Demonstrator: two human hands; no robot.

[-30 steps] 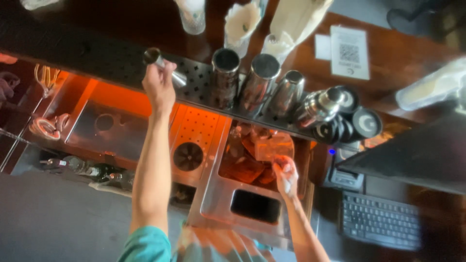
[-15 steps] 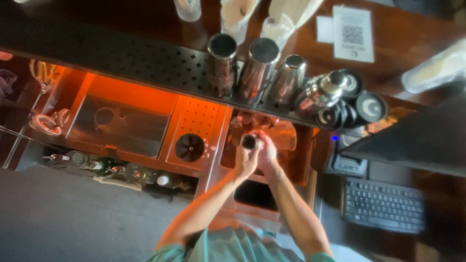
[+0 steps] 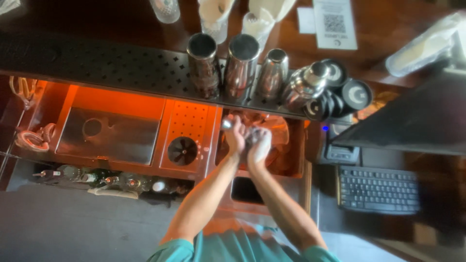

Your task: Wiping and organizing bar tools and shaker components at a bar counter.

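My left hand (image 3: pixel 236 138) is shut on a small metal measuring cup (image 3: pixel 226 123). It is held over an orange-lit well (image 3: pixel 287 145) below the bar top. My right hand (image 3: pixel 260 144) is curled right against the left, and something dark and blurred sits between them. I cannot make out whether the right hand grips it. Both forearms reach up from the bottom of the view. Just beyond the hands, on a black perforated bar mat (image 3: pixel 97 63), stand three metal shaker tins (image 3: pixel 241 63) and a capped shaker (image 3: pixel 303 87).
A steel sink (image 3: pixel 111 136) and a round glass rinser (image 3: pixel 182 150) lie to the left. Bottles (image 3: pixel 97 179) line a rail below them. Black round discs (image 3: pixel 357 94) are stacked at the right, above a keyboard (image 3: pixel 378 189). Glasses with napkins (image 3: pixel 216 14) stand on the wooden counter.
My left hand has come down from the bar mat at upper left with the small metal cup. It has met my right hand over the well.
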